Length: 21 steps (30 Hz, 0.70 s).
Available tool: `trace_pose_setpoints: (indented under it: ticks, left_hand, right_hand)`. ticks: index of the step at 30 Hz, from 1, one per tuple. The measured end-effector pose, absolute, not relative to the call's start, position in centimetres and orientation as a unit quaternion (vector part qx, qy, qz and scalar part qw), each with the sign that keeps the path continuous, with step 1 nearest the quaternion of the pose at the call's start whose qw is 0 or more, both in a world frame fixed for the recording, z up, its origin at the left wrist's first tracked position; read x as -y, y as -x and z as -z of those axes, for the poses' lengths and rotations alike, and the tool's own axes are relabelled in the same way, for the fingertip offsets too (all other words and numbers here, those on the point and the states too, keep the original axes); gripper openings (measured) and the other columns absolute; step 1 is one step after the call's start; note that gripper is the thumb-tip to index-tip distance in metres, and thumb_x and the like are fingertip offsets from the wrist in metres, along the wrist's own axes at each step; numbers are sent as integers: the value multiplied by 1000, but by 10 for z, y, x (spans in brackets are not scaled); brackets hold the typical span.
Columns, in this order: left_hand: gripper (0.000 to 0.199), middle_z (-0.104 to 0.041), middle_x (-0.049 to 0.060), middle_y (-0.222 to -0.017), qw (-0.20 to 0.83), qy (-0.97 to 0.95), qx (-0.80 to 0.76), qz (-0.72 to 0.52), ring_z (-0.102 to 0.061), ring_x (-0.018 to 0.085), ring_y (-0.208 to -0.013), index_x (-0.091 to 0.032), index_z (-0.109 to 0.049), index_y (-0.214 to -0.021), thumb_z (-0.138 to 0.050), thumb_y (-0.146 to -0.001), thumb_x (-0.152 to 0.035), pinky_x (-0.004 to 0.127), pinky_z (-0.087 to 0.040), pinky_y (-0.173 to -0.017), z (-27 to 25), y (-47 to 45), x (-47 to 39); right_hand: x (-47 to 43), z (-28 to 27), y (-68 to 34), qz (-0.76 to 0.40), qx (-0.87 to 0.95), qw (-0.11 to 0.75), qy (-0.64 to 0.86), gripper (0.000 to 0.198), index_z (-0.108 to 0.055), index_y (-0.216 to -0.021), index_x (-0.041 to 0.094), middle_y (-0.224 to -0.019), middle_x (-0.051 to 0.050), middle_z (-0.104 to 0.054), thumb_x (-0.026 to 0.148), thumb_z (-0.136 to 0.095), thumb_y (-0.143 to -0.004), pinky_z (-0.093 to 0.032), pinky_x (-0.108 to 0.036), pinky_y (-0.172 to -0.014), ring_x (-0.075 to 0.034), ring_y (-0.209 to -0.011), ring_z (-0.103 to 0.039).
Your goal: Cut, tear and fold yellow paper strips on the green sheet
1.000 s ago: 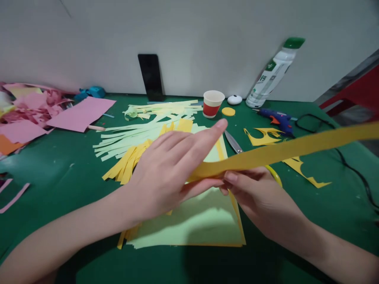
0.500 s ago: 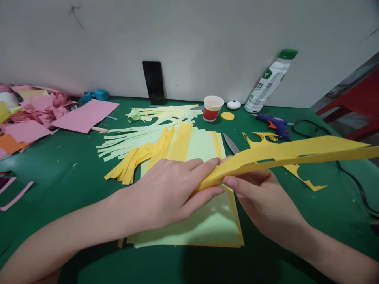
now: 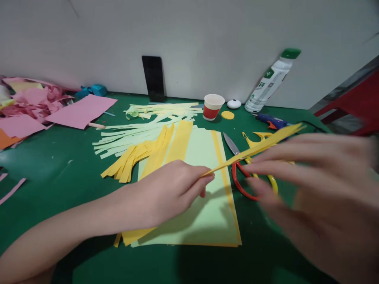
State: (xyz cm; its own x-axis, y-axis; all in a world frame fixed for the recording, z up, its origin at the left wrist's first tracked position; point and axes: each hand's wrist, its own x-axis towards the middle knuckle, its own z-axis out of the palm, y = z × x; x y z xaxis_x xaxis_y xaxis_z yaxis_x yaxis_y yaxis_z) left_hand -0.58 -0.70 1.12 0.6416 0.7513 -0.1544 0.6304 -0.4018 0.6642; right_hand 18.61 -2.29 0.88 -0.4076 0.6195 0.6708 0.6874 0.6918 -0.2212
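My left hand (image 3: 174, 193) pinches the near end of a narrow yellow paper strip (image 3: 262, 146) between thumb and fingers. The strip slants up to the right, seen nearly edge-on. My right hand (image 3: 319, 193) is blurred at the right, its fingers stretched and its thumb apart, close below the strip's far half. Beneath my hands lies a stack of pale green paper (image 3: 204, 225) with yellow sheets showing at its edges. Scissors (image 3: 237, 181) with a red and a yellow handle lie just right of the stack, partly behind my right fingers.
Yellow fringed paper (image 3: 127, 161) and pale green fringe (image 3: 121, 140) lie to the left. Pink paper (image 3: 84, 112) is farther left. Along the wall stand a phone (image 3: 153, 79), a paper cup (image 3: 212, 108) and a bottle (image 3: 268, 85). A glue gun (image 3: 271, 119) lies at the right.
My right hand has let go of the yellow strip and moved right, uncovering the scissors. The strip now looks narrower, with its far end closer; my left hand keeps its grip.
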Motion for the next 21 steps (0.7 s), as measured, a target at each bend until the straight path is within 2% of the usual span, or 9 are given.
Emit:
trace_pose_setpoints:
  ticks: [5,10,17,21]
  left_hand:
    - [36,-57,0,-58,339,-855,-392,-12,-52,11,-49,-16,-53,-69,-24,-89,-23,21,-31,-46,-10,-5,12]
    - [37,-56,0,-56,337,-861,-382,12,-51,10,-48,-15,-54,-69,-24,-89,-22,20,-28,-44,-9,-7,13]
    - [48,-59,1,-59,389,-835,-389,4,-54,11,-52,-16,-60,-71,-21,-92,-34,21,-32,-47,-9,-1,12]
    - [47,-60,0,-61,401,-823,-401,8,-54,11,-56,-17,-62,-73,-23,-92,-37,21,-33,-50,-15,2,12]
  right_hand:
    - [28,0,-168,23,868,350,352,12,-61,-71,20,-71,0,-65,13,-54,-78,-42,-31,-75,-16,-75,-54]
    - [25,4,-167,17,885,320,337,15,-59,-66,19,-67,1,-64,14,-52,-78,-41,-29,-71,-13,-69,-54]
    - [17,-3,-177,26,896,294,333,13,-55,-65,16,-67,-1,-62,10,-51,-76,-42,-29,-69,-13,-65,-55]
    - [16,-7,-183,57,893,292,338,12,-53,-67,16,-69,-3,-62,11,-50,-78,-43,-29,-70,-14,-68,-57]
